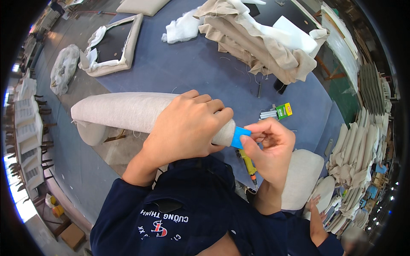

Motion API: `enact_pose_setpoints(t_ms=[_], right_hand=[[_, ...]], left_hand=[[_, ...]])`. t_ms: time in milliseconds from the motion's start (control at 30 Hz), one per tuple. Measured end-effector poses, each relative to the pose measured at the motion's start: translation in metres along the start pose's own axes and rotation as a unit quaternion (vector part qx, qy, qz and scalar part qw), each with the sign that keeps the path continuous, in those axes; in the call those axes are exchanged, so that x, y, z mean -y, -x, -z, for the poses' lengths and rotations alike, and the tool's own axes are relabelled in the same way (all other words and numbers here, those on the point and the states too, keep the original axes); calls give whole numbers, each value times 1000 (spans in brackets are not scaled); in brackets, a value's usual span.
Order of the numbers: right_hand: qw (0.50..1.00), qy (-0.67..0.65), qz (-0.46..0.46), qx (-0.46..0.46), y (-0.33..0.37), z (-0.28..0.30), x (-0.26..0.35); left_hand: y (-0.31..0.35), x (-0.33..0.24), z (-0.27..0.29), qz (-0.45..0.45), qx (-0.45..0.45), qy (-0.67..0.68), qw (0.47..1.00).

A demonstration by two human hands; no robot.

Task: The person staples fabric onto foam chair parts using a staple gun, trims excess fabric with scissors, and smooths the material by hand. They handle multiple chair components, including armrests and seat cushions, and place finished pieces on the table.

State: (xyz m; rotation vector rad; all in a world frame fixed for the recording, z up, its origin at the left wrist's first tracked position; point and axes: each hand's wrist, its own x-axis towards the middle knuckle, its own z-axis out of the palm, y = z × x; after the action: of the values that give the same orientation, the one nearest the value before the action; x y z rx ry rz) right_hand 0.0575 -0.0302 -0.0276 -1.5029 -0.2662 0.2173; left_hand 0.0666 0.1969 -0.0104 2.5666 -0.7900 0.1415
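A long beige fabric-covered padded piece [124, 109], perhaps a chair part, is held crosswise in front of my chest. My left hand [192, 121] is closed around it near its right end, fingers over the top. At that end a flat blue piece [240, 137], like a small plastic scraper, touches the fabric. My right hand [271, 143] pinches the blue piece between thumb and fingers. Below it, a yellow-green power tool [247, 164] is partly hidden by my right hand and arm.
Piled beige covers [260, 47] and white wadding [183, 27] lie across the blue table [171, 70]. A padded frame [132, 42] rests at its far left. Staple strips [269, 114] sit by a green-yellow box [284, 111]. A co-worker's hand [314, 202] touches a pad at lower right.
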Motion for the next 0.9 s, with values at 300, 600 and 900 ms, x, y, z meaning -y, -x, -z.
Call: enact_pose_setpoints(t_ms=[300, 600, 900], right_hand=[[998, 14, -60, 28, -8, -2, 13], [996, 48, -49, 59, -17, 3, 15], [996, 73, -15, 41, -35, -5, 21]], left_hand=[[2, 1, 3, 0, 2, 5, 1000], [0, 2, 1, -2, -5, 5, 1000], [-13, 13, 8, -8, -41, 2, 999]])
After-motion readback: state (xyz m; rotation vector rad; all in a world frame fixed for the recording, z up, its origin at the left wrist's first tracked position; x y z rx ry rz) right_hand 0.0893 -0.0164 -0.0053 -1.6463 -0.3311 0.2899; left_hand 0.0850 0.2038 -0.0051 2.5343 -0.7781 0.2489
